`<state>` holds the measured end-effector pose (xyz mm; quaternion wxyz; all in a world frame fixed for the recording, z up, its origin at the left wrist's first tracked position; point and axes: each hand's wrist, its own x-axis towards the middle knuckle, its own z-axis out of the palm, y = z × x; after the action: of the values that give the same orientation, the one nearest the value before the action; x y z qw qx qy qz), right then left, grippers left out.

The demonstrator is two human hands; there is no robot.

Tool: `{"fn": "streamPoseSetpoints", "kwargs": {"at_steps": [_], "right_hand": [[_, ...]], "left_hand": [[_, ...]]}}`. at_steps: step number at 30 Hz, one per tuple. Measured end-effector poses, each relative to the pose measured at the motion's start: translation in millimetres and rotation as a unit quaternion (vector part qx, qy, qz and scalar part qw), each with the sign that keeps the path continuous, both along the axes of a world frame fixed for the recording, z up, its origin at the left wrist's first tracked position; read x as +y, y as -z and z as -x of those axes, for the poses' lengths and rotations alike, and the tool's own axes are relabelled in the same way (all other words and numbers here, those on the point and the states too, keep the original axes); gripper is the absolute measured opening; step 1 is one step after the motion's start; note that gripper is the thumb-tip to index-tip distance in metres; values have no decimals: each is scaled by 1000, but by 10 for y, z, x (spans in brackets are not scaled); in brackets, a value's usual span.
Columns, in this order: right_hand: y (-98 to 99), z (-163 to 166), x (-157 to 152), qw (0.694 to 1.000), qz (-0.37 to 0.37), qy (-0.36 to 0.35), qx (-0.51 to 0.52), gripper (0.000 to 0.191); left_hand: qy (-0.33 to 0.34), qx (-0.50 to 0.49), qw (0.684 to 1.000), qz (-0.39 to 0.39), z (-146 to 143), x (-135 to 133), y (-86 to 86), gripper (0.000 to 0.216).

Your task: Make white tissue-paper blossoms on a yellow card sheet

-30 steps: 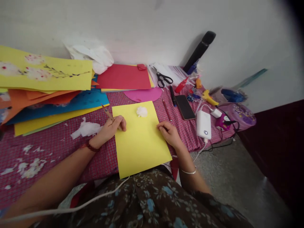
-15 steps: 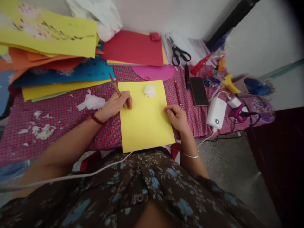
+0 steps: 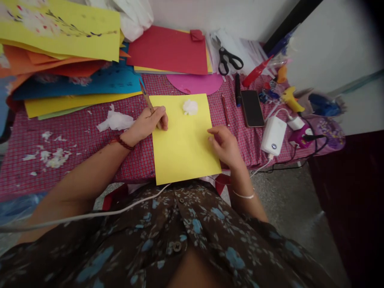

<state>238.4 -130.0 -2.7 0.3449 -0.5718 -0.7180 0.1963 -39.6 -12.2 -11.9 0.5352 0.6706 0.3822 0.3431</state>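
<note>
A yellow sheet of paper (image 3: 184,144) lies on the red checked cloth (image 3: 75,140) in front of me. A small white tissue ball (image 3: 190,107) rests near its top edge. My left hand (image 3: 148,124) is closed round a thin brown pencil or brush (image 3: 146,97) and rests on the sheet's left edge. My right hand (image 3: 225,145) sits on the sheet's right edge with its fingers curled; I cannot make out anything in them.
Coloured paper sheets (image 3: 66,44) pile up at the back left, a red sheet (image 3: 168,56) and pink disc (image 3: 195,83) behind. Scissors (image 3: 229,60), a pen (image 3: 237,90), a phone (image 3: 252,108), a white power bank (image 3: 273,135) and a glue gun (image 3: 289,100) lie right. Tissue scraps (image 3: 115,121) lie left.
The camera has tilted down and closer, so the table shifted up in view. My right hand slid slightly inward over the sheet's edge. My left hand keeps hold of the stick.
</note>
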Motion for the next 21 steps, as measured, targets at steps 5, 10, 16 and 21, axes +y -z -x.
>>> {"fn": "streamPoseSetpoints", "kwargs": {"at_steps": [5, 10, 16, 21], "right_hand": [[-240, 181, -479, 965, 68, -218, -133, 64], [40, 303, -610, 959, 79, -204, -183, 70], [54, 278, -565, 970, 92, -195, -111, 57], [16, 234, -628, 972, 107, -188, -91, 49]], "left_hand": [[2, 0, 1000, 0, -5, -6, -1, 52], [2, 3, 1000, 5, -10, 4, 12, 50], [-20, 21, 999, 45, -35, -51, -68, 48], [-3, 31, 999, -3, -28, -84, -108, 53]]}}
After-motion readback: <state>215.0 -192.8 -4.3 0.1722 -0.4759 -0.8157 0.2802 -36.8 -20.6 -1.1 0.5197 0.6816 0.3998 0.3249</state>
